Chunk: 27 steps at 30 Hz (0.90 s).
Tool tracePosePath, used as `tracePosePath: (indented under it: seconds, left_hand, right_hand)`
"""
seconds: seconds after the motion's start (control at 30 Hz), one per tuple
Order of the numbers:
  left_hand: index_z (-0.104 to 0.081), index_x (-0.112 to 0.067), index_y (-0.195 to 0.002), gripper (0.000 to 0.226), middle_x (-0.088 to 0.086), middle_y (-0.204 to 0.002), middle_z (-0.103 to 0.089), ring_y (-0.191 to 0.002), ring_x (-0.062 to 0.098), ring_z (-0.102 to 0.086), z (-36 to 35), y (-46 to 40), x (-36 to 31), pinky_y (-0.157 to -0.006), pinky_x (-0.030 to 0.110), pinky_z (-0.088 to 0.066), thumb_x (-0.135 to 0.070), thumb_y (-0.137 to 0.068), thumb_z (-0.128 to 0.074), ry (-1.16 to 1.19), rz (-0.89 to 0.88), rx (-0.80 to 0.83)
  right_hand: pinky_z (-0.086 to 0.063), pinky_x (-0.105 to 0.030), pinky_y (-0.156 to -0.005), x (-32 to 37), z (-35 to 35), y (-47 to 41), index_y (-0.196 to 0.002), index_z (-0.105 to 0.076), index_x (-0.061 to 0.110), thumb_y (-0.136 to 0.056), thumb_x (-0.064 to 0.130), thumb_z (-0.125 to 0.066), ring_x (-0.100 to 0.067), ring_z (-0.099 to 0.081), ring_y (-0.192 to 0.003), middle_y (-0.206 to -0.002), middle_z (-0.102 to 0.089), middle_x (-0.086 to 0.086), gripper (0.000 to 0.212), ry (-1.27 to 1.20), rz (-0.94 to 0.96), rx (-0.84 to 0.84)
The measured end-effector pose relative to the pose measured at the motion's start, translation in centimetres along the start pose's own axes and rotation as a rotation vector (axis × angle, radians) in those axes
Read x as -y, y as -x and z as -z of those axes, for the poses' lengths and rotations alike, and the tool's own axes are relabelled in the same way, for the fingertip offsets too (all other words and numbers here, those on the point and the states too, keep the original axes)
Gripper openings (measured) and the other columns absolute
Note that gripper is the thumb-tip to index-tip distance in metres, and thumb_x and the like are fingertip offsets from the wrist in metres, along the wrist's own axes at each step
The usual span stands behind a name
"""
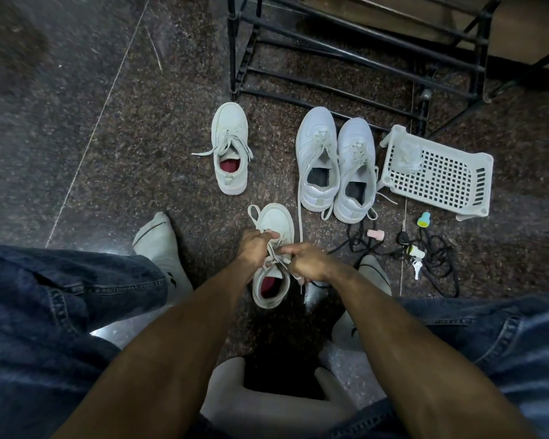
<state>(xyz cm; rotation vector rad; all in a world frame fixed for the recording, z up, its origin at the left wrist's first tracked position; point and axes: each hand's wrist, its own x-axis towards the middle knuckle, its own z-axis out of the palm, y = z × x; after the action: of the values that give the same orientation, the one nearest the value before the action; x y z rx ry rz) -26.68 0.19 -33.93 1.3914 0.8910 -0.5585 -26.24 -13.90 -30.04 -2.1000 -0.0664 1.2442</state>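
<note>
Speckled dark stone floor [133, 160], seated view, shoe work going on between my feet.

Sneaker [278, 221] sits directly under both hands, toe pointing away from me, red insole showing at the heel end just below my wrists. Left hand [254, 247] is curled, thumb and fingers pinching the lace [253, 213] at the upper eyelets; a loose loop stands out just beyond its knuckles. Right hand [308, 263] is curled too, pinching a lace strand on the other side of the tongue. Exact finger placement is hidden behind the knuckles.

Handling read:
- lace: flat, soft, limp, no stiffness. It won't hold a shape unless tensioned, so I pinch it close to the eyelet, not mid-strand.
- shoe: light, soft upper, stiffer sole. It likely slides on polished stone if I pull sideways, so I pull both strands evenly, or pin the heel collar.
- nothing fragile; the risk is slack or a twisted lace.

A long pale strand runs away from the right hand toward the far shoes; can't tell whose lace it is.

Around: matching sneaker [230, 147] well beyond the left hand, pair of white sneakers [336, 166] beyond the right hand, white basket [441, 182] on its side farther right, tangle of black cords [438, 261] with coloured clips right of the right hand, black rack [362, 58] at the far edge.
</note>
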Motion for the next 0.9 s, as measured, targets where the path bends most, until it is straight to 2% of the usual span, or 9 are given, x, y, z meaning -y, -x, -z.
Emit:
tracePosePath:
  seconds: [0.07,0.2,0.27,0.4,0.53,0.63,0.73,0.8,0.9]
  left_hand:
    - [-0.07,0.001,-0.101,0.024,0.017,-0.113,-0.067,-0.091,0.03,-0.064,0.0,0.0,0.1,-0.053,0.023,-0.045,-0.013,-0.082,-0.07,0.013,-0.008,0.001]
    - [-0.07,0.004,-0.103,0.021,0.016,-0.106,-0.068,-0.088,0.025,-0.063,-0.2,0.5,-0.3,-0.08,0.036,-0.05,-0.008,-0.086,-0.065,-0.008,-0.036,0.008]
    - [-0.069,0.004,-0.103,0.022,0.018,-0.103,-0.069,-0.079,0.024,-0.062,0.0,0.7,-0.5,-0.075,0.033,-0.049,-0.009,-0.087,-0.065,-0.022,-0.04,0.017]
    - [-0.069,0.004,-0.101,0.024,0.021,-0.091,-0.068,-0.073,0.025,-0.061,0.8,0.7,-0.2,-0.078,0.044,-0.053,-0.015,-0.087,-0.066,-0.099,-0.029,0.02]
    - [-0.068,-0.011,-0.07,0.011,0.009,-0.08,-0.065,-0.077,0.022,-0.06,1.6,0.6,-0.1,-0.079,0.044,-0.052,-0.021,-0.069,-0.073,-0.432,-0.179,0.101]
    - [-0.07,-0.018,-0.075,0.006,0.003,-0.083,-0.067,-0.08,0.015,-0.061,2.3,1.4,-0.3,-0.073,0.027,-0.046,-0.013,-0.078,-0.071,-0.801,-0.239,0.202]
    - [-0.064,-0.023,-0.07,0.01,-0.001,-0.078,-0.066,-0.077,0.016,-0.061,2.9,1.3,0.0,-0.064,0.024,-0.044,-0.018,-0.079,-0.067,-0.982,-0.307,0.216]
    - [-0.066,-0.025,-0.079,0.002,-0.005,-0.096,-0.065,-0.091,0.016,-0.061,3.3,1.5,-0.2,-0.073,0.028,-0.048,-0.025,-0.077,-0.066,-1.128,-0.451,0.211]
    - [-0.071,-0.025,-0.098,0.019,-0.013,-0.13,-0.051,-0.125,0.013,-0.043,3.7,1.8,-0.7,-0.093,0.034,-0.044,-0.03,-0.081,-0.064,-1.418,-0.798,0.22]
  right_hand:
    - [-0.052,-0.026,-0.058,-0.2,-0.4,0.0,-0.115,-0.067,0.024,-0.079,0.002,-0.05,-0.027,-0.066,-0.068,-0.099,-0.064,0.008,0.046,-0.039,0.004,-0.034]
    - [-0.042,-0.019,-0.045,-0.3,-1.4,-0.2,-0.094,-0.07,0.021,-0.09,0.026,-0.065,-0.008,-0.054,-0.046,-0.056,-0.061,0.005,0.008,-0.152,0.023,-0.097]
    - [-0.044,-0.021,-0.047,-0.4,-2.0,-0.7,-0.082,-0.07,0.018,-0.091,0.023,-0.066,-0.006,-0.052,-0.044,-0.05,-0.059,0.009,0.011,-0.203,0.017,-0.156]
    - [-0.053,-0.039,-0.065,-0.7,-2.6,-2.2,-0.066,-0.069,0.019,-0.087,0.015,-0.065,-0.012,-0.056,-0.052,-0.052,-0.061,0.009,0.022,-0.204,-0.023,-0.199]
    - [-0.044,-0.021,-0.047,-0.2,-2.3,-1.7,-0.069,-0.059,0.01,-0.093,0.003,-0.056,-0.012,-0.049,-0.045,-0.06,-0.057,-0.008,0.025,-0.408,-0.107,-0.207]
    - [-0.038,-0.015,-0.038,-0.2,-2.3,-1.4,-0.069,-0.055,0.01,-0.091,-0.002,-0.054,-0.008,-0.046,-0.037,-0.06,-0.054,-0.009,0.025,-0.533,-0.151,-0.224]
    - [-0.035,-0.014,-0.035,0.1,-2.2,-1.1,-0.075,-0.055,0.009,-0.09,-0.001,-0.057,-0.009,-0.045,-0.037,-0.061,-0.053,-0.009,0.018,-0.588,-0.183,-0.224]
    - [-0.035,-0.014,-0.035,0.2,-2.1,-1.2,-0.075,-0.058,0.007,-0.089,0.0,-0.058,-0.012,-0.045,-0.039,-0.06,-0.054,-0.009,0.015,-0.568,-0.204,-0.229]
    - [-0.034,-0.014,-0.034,0.4,-2.2,-1.9,-0.079,-0.062,0.002,-0.086,-0.004,-0.058,-0.011,-0.045,-0.034,-0.058,-0.054,-0.011,0.01,-0.504,-0.221,-0.281]
